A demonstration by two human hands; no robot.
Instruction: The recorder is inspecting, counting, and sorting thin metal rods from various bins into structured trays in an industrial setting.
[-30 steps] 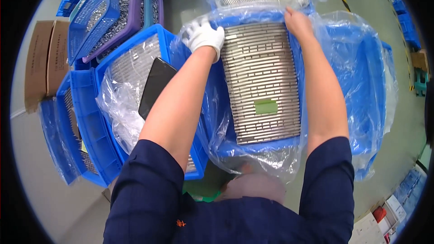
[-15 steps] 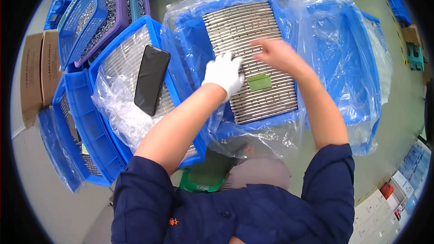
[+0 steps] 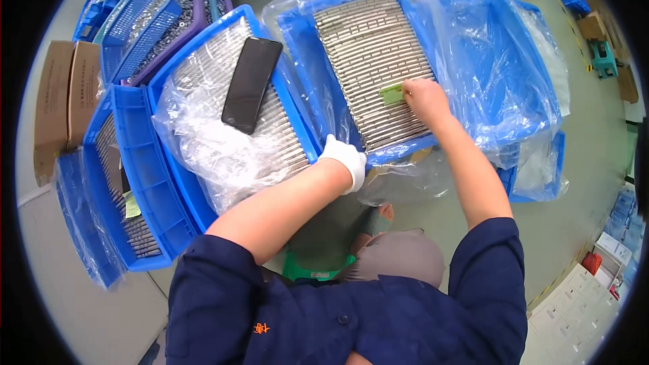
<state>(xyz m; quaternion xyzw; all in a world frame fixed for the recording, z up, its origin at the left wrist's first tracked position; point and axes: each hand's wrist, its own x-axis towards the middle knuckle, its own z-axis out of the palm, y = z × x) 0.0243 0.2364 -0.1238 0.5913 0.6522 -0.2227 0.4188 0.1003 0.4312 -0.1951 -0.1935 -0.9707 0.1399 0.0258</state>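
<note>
Roughly, line by line:
Hidden: right hand (image 3: 424, 99) fingertips sit over the green slip (image 3: 392, 92), so its right edge is covered; clear plastic liner (image 3: 473, 61) glare blurs the tray rims.
Cut off: stacked blue and purple trays (image 3: 145, 20) at upper left run out of frame; contents hard to make out.
Centre tray (image 3: 301, 40): blue, upper middle of frame, filled with tight rows of thin metal pins (image 3: 368, 54), laid flat, lined with plastic.
Green slip: small, rectangular, lying on the pins at the tray's right side, lower half.
Right hand: bare, pinching the slip's edge between fingertips.
Left hand (image 3: 343, 159): white glove, curled closed over the centre tray's near left corner.
Left tray (image 3: 162, 88): blue, just beside, also pins under plastic; black phone (image 3: 251, 84) lies flat on top.
Cardboard boxes (image 3: 64, 101): far left, partly clipped.
</note>
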